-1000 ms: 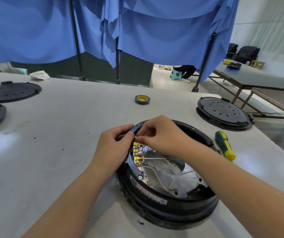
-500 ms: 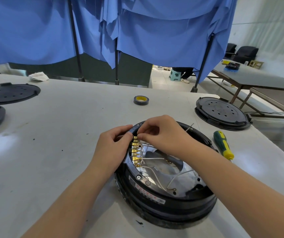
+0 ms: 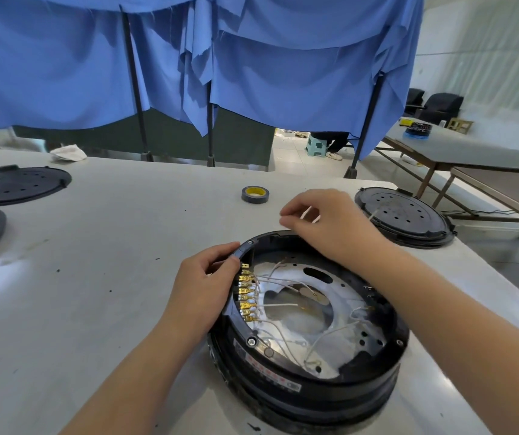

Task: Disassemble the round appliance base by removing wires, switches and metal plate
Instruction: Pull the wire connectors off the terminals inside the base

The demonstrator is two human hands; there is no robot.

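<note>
Right hand (image 3: 330, 224) first: thumb and forefinger are pinched together on a thin white wire (image 3: 308, 211), with the other fingers curled in loosely behind. It's up off the base, above the far rim, and a bit of the wire shows through the gap in the fingers. I can't tell where its far end goes.

Left hand (image 3: 203, 287) is curled around the left rim of the round appliance base (image 3: 308, 387), fingertips tucked over the edge right next to the row of gold spade terminals (image 3: 245, 293), thumb up near the rim screw. So it's gripping the rim, not any terminal as far as I can see.

The base sits on the white table (image 3: 110, 262) right in front of me, open side up, with the shiny metal plate (image 3: 343, 293) inside and thin white wires looping across it.

Further out there's a roll of tape (image 3: 255, 194) past the hands, a black perforated cover (image 3: 404, 216) off to the right, and two more black covers at the left edge.
</note>
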